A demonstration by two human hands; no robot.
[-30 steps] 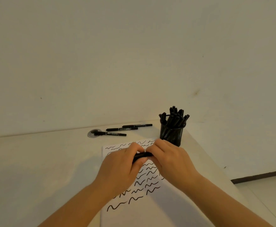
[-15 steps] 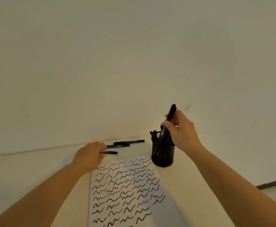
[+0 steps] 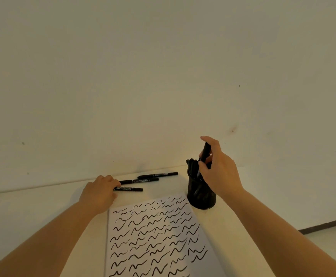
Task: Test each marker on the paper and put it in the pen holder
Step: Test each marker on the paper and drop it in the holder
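Right hand (image 3: pixel 219 172) is over the holder (image 3: pixel 201 193), thumb & fingers pinching a capped marker (image 3: pixel 205 151) near its middle; index finger sticks out straight above it. We see the marker nearly upright, tilted a bit, lower end already down among the others in the holder, top end clear of the rim. We judge the drop-in is almost done; only the let-go is left.

Left hand (image 3: pixel 99 191) lies knuckles-up on the worktop (image 3: pixel 33 212), fingertips curled onto the left end of the nearest loose marker (image 3: pixel 128 189). We can't tell if it's a full pinch or just a touch, as the thumb is hidden.

Key relation for the next pick: 3 markers lie w/ long axes roughly left-right, parallel to the back edge. Nearest one runs rightward from the left fingertips; second (image 3: pixel 140 180) & third (image 3: pixel 158 174) sit just behind, stepped toward the holder. Left hand is far nearer all 3 than the right. So we expect a lift by the end, then a swing toward the paper (image 3: pixel 157 236), which is just in front, between the arms, w/ squiggles on most of what we see.
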